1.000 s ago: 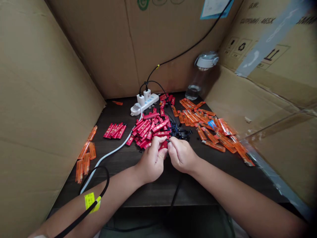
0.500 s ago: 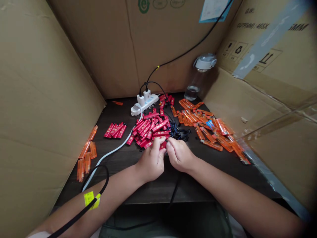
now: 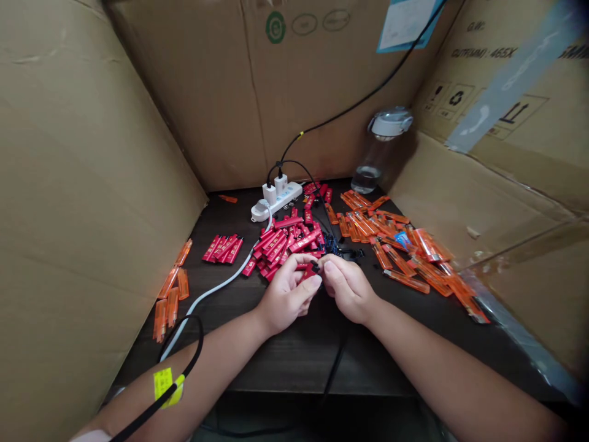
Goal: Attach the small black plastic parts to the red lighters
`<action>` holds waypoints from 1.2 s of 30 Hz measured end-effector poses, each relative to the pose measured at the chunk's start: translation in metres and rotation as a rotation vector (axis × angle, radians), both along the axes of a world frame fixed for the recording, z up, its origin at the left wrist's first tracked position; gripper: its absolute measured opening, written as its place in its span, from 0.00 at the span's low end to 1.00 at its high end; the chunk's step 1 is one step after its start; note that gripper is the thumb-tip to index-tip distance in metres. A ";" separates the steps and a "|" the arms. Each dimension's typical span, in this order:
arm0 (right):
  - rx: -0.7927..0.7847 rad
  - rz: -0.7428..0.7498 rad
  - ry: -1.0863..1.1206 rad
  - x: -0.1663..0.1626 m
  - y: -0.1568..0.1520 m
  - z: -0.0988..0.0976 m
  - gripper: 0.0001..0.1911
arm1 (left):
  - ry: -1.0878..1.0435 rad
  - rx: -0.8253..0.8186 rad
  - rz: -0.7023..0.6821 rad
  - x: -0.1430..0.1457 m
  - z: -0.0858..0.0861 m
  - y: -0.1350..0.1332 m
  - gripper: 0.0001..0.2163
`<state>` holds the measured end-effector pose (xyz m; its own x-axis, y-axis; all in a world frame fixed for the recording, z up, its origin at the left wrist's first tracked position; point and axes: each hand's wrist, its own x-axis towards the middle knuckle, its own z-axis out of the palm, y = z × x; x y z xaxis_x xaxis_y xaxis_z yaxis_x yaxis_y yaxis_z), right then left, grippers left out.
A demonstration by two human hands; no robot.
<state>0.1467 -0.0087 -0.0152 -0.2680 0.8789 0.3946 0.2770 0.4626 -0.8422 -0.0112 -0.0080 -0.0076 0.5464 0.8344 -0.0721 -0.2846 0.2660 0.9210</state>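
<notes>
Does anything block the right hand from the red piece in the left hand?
Nothing visible: the right hand is close beside the black end of the red piece that the left hand holds. Contact is unclear.

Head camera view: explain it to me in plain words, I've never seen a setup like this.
There is no robot here, just a bare-handed person, seen by a camera worn on the head that looks forward and down. The left hand holds a red lighter-like piece with a black end. The right hand is close beside that end; whether it grips anything is hard to tell. On the dark table, just beyond the hands, lies a heap of red pieces, with small black parts to its right. Orange pieces lie off to both sides. Farther back are a white power strip and a clear bottle.
</notes>
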 end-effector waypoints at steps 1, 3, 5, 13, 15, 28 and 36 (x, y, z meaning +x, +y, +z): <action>0.002 0.006 0.008 0.000 0.000 0.000 0.18 | -0.007 0.006 0.009 0.000 0.000 0.000 0.19; 0.012 -0.001 0.019 0.002 0.000 0.000 0.18 | -0.011 0.016 0.019 -0.001 0.000 0.001 0.20; 0.020 -0.025 0.022 0.003 0.000 0.000 0.18 | -0.003 0.020 0.017 -0.001 0.001 0.002 0.18; 0.042 -0.063 -0.036 0.008 0.001 0.001 0.17 | 0.195 0.225 0.038 -0.012 0.001 0.008 0.20; 0.046 -0.068 -0.049 0.008 0.002 0.002 0.17 | 0.214 0.221 0.054 -0.014 0.003 0.009 0.20; 0.085 -0.063 -0.176 0.009 0.004 0.008 0.18 | 0.459 0.461 0.257 -0.025 0.017 0.018 0.17; 0.091 -0.030 -0.294 0.010 0.010 0.007 0.18 | 1.645 0.620 0.590 -0.073 0.020 0.066 0.16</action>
